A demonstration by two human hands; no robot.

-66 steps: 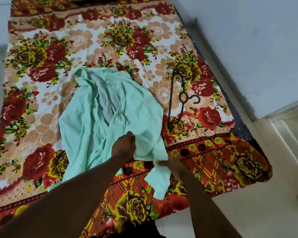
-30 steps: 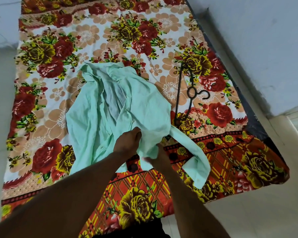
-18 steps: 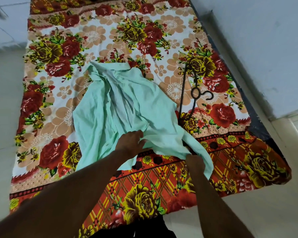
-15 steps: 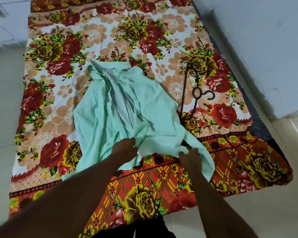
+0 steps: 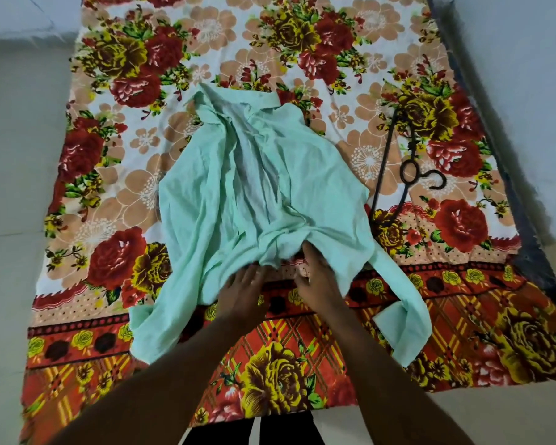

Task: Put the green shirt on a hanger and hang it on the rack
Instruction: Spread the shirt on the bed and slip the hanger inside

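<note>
Green shirt (image 5: 264, 200) lies crumpled on the floral bedsheet (image 5: 116, 175), long axis running from the person toward the far end, collar at the far end, hem nearest the hands. Left hand (image 5: 243, 292) rests flat with fingers spread on the hem; right hand (image 5: 318, 277) pushes its fingers under the bunched hem, grip unclear. Dark hanger (image 5: 408, 171) lies just right of the shirt, hook pointing right. Since half a second ago, the hands have drawn closer together and the right sleeve (image 5: 402, 313) lies released.
</note>
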